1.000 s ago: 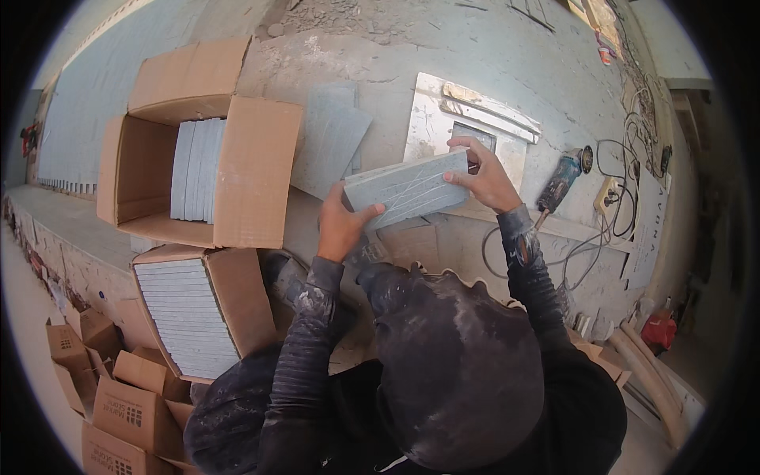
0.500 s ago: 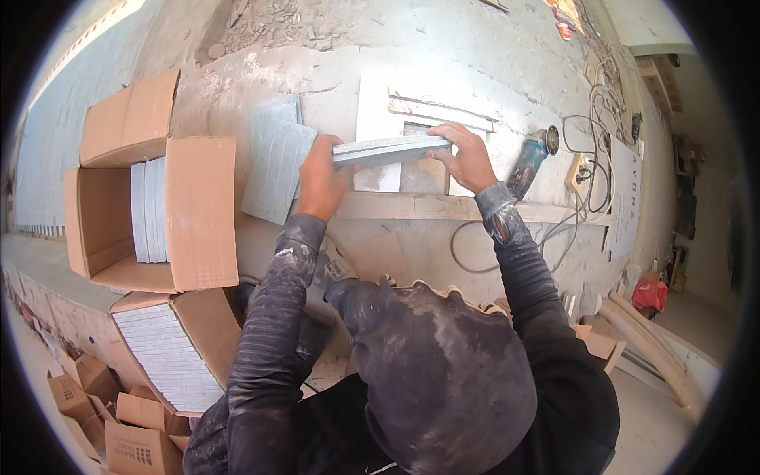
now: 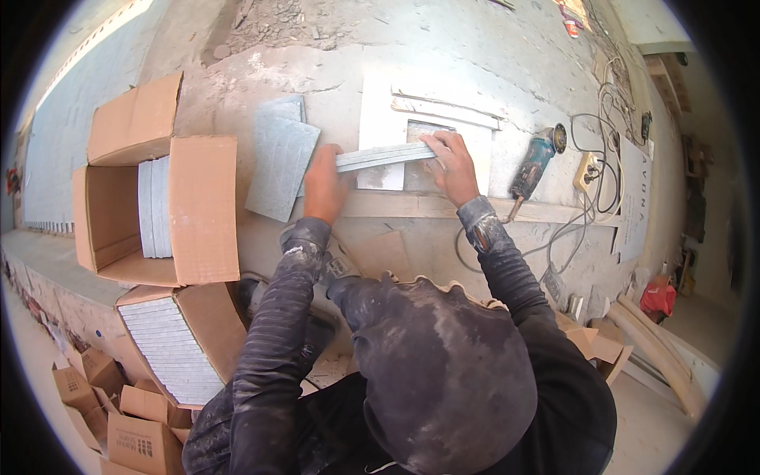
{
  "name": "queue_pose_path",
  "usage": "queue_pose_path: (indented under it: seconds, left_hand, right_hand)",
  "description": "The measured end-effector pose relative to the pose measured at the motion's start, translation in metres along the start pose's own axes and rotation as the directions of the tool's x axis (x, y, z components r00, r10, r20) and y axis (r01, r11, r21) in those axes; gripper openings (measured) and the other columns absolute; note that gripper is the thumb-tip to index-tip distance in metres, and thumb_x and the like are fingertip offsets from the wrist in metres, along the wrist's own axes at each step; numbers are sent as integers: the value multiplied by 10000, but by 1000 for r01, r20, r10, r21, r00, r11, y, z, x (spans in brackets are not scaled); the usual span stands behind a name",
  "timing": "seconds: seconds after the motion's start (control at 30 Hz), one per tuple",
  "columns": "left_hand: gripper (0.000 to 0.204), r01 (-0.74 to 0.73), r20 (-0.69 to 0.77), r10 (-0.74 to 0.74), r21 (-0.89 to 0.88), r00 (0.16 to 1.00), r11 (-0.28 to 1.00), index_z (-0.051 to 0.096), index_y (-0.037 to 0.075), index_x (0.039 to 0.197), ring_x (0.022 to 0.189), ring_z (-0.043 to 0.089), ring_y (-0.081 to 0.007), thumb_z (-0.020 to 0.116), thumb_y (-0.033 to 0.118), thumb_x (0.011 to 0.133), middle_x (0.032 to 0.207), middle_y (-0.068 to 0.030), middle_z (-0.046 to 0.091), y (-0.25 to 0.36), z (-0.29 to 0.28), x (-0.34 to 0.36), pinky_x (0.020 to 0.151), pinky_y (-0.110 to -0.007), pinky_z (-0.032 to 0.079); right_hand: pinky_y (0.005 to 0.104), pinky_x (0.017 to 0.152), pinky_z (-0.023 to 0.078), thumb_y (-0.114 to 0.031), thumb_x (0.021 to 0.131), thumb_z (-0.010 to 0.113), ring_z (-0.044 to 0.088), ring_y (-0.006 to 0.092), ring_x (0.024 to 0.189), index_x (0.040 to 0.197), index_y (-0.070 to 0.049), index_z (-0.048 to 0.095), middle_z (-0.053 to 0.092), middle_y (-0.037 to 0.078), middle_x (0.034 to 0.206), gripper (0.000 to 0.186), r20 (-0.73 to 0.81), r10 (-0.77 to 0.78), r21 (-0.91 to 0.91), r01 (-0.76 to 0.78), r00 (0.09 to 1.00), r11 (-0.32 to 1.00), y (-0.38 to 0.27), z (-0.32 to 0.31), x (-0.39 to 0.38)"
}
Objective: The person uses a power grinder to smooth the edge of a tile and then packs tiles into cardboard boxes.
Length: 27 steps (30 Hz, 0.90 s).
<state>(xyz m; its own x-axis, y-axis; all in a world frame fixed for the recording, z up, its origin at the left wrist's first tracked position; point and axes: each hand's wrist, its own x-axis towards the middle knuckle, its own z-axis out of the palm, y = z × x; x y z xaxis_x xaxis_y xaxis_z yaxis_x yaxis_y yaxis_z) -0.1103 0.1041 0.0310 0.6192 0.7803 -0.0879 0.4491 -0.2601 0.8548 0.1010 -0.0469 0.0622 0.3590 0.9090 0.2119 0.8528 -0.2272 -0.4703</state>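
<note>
A small stack of thin grey stone tiles is held edge-on between my two hands, its long edges facing up and tilted slightly higher at the right. My left hand, a little blurred, is closed at the left end. At the right end, my right hand grips the stack with thumb and fingers. Beneath the stack lies a white board with a rectangular cutout. More grey tiles lie overlapping on the floor beside my left hand.
An angle grinder lies to the right, near a power strip and tangled cords. A wooden batten crosses in front of me. At left stand an open carton holding tiles and another carton packed with tiles.
My right hand has moved slightly left and lower with the tiles. The stack has turned, so more of its layered edges face up and less of the broad side shows.
</note>
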Motion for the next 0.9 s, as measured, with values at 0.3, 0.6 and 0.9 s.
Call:
queue_pose_path:
  seconds: [0.3,0.6,0.9]
  left_hand:
    - [337,-49,-13,47,-281,999,959,532,19,1096,931,596,-303,723,201,886,996,-162,601,-8,6,-5,849,-381,466]
    - [270,44,-151,-124,-447,981,893,535,1,1130,1108,560,-279,550,241,1007,1174,-165,609,-1,26,-9,999,-356,404]
    - [262,-15,-240,-144,-555,960,831,530,10,1117,1177,515,-343,563,234,986,1195,-204,563,-5,38,-9,1036,-406,371]
  right_hand:
    - [375,1021,433,-18,808,698,517,316,1220,1354,-79,569,520,159,1320,565,-70,221,259,-196,973,946,-9,25,-16]
    - [360,1138,294,-323,1048,412,453,263,1323,1424,24,457,528,164,1380,514,37,598,840,-349,800,416,-6,43,-15]
    - [348,1082,352,-353,1070,366,492,206,1247,1324,18,512,551,127,1311,473,176,602,813,-460,779,358,-12,40,1]
